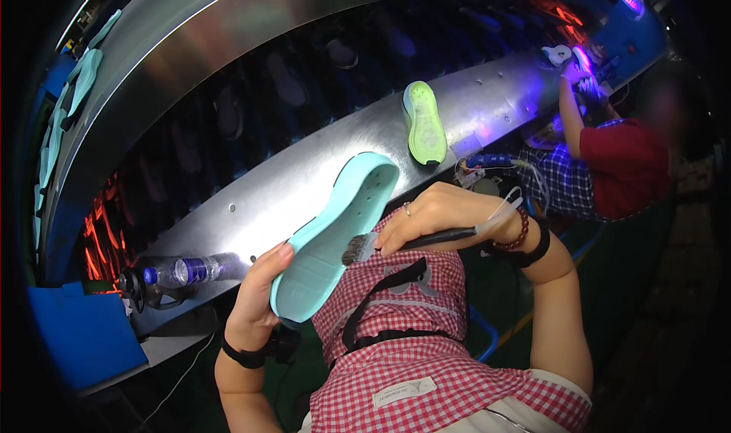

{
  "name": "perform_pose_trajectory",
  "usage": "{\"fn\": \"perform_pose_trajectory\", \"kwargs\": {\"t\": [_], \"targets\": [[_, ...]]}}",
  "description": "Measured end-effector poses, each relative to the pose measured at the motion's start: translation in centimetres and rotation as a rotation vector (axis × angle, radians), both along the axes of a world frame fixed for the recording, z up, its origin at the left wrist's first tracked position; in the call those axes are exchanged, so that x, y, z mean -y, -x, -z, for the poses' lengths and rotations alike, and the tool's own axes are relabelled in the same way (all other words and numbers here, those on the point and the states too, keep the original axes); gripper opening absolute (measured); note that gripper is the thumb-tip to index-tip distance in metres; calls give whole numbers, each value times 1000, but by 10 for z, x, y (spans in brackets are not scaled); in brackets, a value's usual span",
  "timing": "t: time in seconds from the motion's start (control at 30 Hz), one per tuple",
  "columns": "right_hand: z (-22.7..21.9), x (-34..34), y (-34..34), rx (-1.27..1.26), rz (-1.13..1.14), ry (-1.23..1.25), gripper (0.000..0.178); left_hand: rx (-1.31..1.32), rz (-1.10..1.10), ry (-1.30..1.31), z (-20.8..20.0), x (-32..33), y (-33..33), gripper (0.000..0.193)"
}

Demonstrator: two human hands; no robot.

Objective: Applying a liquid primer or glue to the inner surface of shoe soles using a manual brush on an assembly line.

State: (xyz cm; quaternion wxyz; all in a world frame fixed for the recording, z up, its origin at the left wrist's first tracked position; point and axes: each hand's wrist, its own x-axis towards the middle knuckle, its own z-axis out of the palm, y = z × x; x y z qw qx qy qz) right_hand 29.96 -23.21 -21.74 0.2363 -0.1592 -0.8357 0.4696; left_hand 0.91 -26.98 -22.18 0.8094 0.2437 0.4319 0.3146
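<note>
A mint-green shoe sole (pixel 333 234) is tilted up in front of me, its hollow inner side toward me. My left hand (pixel 263 281) grips it by the lower left end, the thumb over the rim. My right hand (pixel 438 218) is closed round the dark handle of a flat brush (pixel 364 248). The brush's bristles are at the sole's inner face near its right edge; whether they touch is hard to tell. Beyond my hands a yellow-green shoe sole (pixel 426 125) lies on the metal ledge (pixel 304 186), hollow side up.
Behind the ledge runs a dark conveyor (pixel 289 83) with several soles, red-glowing at both ends. A water bottle (pixel 194 271) lies on the ledge at the left. Several mint soles (pixel 85 79) stand on the far-left side. At the right, another person (pixel 617 163) works under purple light.
</note>
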Motion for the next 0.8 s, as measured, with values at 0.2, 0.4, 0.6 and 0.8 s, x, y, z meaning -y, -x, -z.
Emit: {"fn": "perform_pose_trajectory", "kwargs": {"t": [0.2, 0.4, 0.6, 0.8], "targets": [[-5, 13, 1, -21, 84, 237, 26, 115, -91, -22, 15, 3, 2, 51], [27, 39, 55, -282, 353, 814, 22, 317, -271, -64, 32, 2, -23, 46], [45, 51, 67, -353, 601, 503, 19, 305, -325, -49, 42, 1, -24, 46], [52, 42, 68, -321, 710, 68, 17, 306, -352, -90, 45, -1, -26, 46]]}}
